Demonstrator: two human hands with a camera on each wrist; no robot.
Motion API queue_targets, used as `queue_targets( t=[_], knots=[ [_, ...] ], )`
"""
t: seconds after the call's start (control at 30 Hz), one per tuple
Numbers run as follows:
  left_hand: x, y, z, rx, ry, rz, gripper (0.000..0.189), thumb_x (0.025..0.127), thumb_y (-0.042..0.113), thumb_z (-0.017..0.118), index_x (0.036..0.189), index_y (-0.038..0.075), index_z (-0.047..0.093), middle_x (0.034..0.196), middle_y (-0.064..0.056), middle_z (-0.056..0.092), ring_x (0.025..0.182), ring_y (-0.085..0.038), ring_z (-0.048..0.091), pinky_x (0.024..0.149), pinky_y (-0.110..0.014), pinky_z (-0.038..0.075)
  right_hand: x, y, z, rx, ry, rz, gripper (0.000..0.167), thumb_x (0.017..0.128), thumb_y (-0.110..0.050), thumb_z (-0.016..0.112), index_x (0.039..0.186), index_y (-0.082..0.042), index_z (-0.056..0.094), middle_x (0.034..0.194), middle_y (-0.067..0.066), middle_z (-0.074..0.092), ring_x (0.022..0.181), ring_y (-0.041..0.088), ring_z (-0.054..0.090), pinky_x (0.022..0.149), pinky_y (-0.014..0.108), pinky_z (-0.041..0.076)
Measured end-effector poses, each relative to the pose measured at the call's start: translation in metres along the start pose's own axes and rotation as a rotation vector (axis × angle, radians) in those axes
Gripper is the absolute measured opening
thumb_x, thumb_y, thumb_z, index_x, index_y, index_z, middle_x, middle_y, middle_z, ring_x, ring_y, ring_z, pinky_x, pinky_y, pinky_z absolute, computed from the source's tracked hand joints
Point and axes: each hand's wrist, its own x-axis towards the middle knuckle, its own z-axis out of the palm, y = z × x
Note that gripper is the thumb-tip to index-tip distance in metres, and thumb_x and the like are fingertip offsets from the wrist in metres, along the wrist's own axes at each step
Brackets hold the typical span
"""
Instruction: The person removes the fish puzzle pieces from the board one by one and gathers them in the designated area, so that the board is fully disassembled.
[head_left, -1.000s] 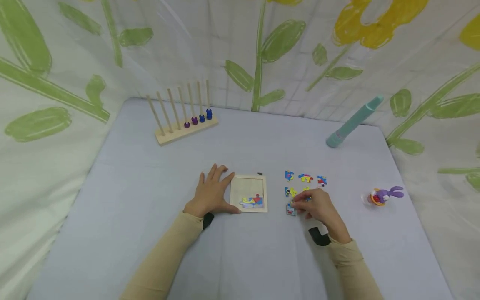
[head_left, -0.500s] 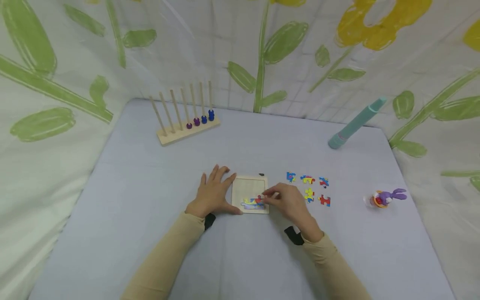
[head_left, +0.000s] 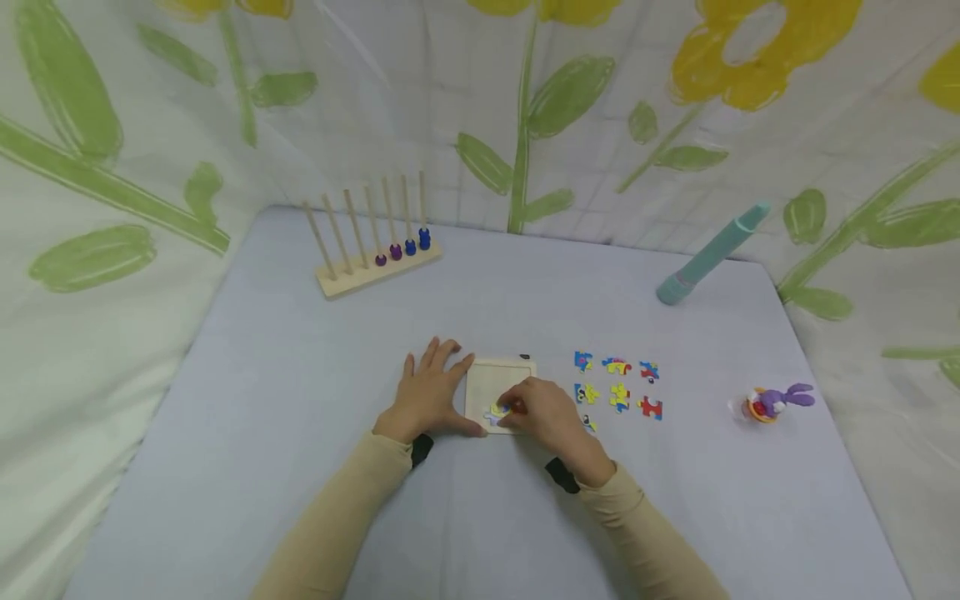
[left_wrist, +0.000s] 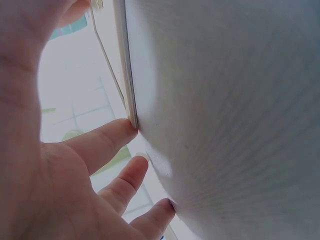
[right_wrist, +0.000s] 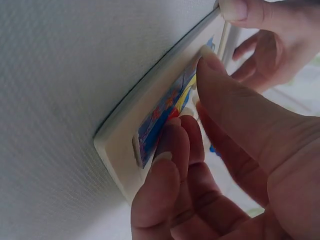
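The wooden puzzle tray (head_left: pixel 491 381) lies on the table, with a few picture puzzle pieces (right_wrist: pixel 165 114) in its lower part. My left hand (head_left: pixel 432 392) is spread along the tray's left side, thumb at the near corner and index fingertip at the far corner. In the left wrist view the index finger (left_wrist: pixel 107 142) touches the tray's edge. My right hand (head_left: pixel 543 414) is over the tray's lower right, pinching a puzzle piece between thumb (right_wrist: pixel 225 85) and fingers. The fingers cover part of the pieces, including a red spot.
Several loose puzzle pieces (head_left: pixel 619 397) lie in rows right of the tray. A purple rabbit toy (head_left: pixel 772 402) stands farther right. At the back are a wooden bead rack (head_left: pixel 378 268) and a teal tube (head_left: pixel 708 258). A small dark object (head_left: pixel 524 357) sits at the tray's far edge.
My right hand has moved left from the loose pieces to the tray, then farther in over the pieces there. The left hand stays at the tray's left side.
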Motion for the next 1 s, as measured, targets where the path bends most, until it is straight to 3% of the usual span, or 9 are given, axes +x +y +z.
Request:
queue_targets(
  t=[0.13,0.33,0.53,0.73,0.83,1.0],
  knots=[
    [0.000,0.000,0.002,-0.004,-0.008,0.000,0.115,0.063,0.061,0.092,0.157,0.014,0.045,0.164,-0.011,0.033,0.161,-0.045,0.014,0.122,-0.077,0.017,0.000,0.005,0.001,0.064,-0.013,-0.012,0.027,0.078,-0.017,0.089,0.103,-0.010,0.080,0.090,0.001,0.073,0.078,0.010,0.065,0.070,0.022,0.052],
    [0.001,0.000,0.003,0.004,-0.006,-0.001,0.114,0.063,0.062,0.092,0.157,0.015,0.046,0.164,-0.010,0.033,0.161,-0.045,0.015,0.122,-0.077,0.018,0.000,0.010,0.001,0.106,-0.021,-0.040,0.019,0.081,-0.016,0.087,0.098,-0.012,0.083,0.089,0.000,0.065,0.076,0.008,0.055,0.066,0.017,0.043],
    [0.001,0.000,0.003,-0.003,0.001,0.003,0.115,0.064,0.062,0.092,0.157,0.014,0.045,0.164,-0.011,0.033,0.161,-0.046,0.015,0.121,-0.078,0.018,0.001,0.012,0.000,0.100,0.001,-0.116,0.012,0.085,-0.012,0.083,0.097,-0.012,0.082,0.088,-0.001,0.074,0.076,0.006,0.060,0.069,0.017,0.047],
    [0.000,0.000,0.005,0.004,0.001,0.008,0.115,0.064,0.063,0.091,0.157,0.013,0.045,0.163,-0.012,0.033,0.160,-0.046,0.016,0.120,-0.079,0.019,-0.006,0.021,-0.011,0.293,0.036,-0.198,0.010,0.091,-0.012,0.077,0.100,-0.009,0.081,0.095,0.006,0.078,0.084,0.015,0.071,0.073,0.017,0.054],
    [0.000,0.001,0.006,-0.002,0.003,0.012,0.115,0.064,0.062,0.092,0.157,0.013,0.045,0.163,-0.012,0.033,0.160,-0.045,0.015,0.121,-0.079,0.019,-0.015,0.037,-0.036,0.355,0.058,-0.124,0.013,0.092,-0.011,0.076,0.104,-0.006,0.080,0.103,0.012,0.077,0.088,0.022,0.074,0.071,0.020,0.056],
    [0.002,0.001,0.005,-0.010,0.007,0.005,0.114,0.064,0.059,0.093,0.157,0.013,0.045,0.164,-0.012,0.033,0.161,-0.045,0.015,0.121,-0.078,0.017,-0.043,0.087,-0.082,0.294,0.032,0.126,0.017,0.094,-0.013,0.074,0.108,-0.004,0.079,0.113,0.017,0.074,0.083,0.024,0.071,0.062,0.023,0.054]
  ],
)
